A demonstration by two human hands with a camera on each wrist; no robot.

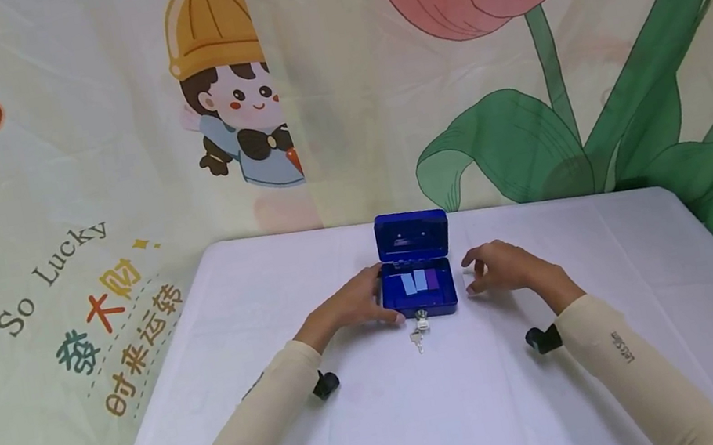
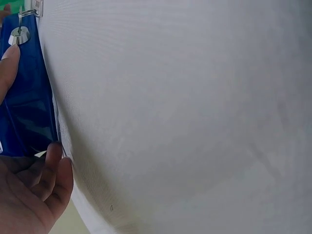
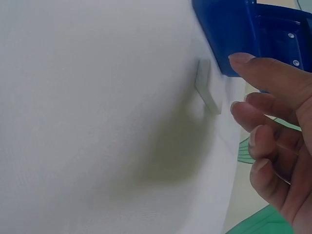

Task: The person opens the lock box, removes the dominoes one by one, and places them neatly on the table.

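Note:
A small blue cash box stands on the table with its lid raised. Inside lie two light blue pieces and a purple piece. Keys hang from the lock on its front. My left hand grips the box's left end, its thumb at the front near the lock and its fingers round the side. To the right of the box, my right hand hovers with loosely bent fingers and holds nothing. Close to its thumb, a small white block lies on the table beside the box.
A white cloth covers the table. Behind it hangs a printed curtain with a cartoon figure and a large tulip. Each wrist carries a small black camera under a beige sleeve.

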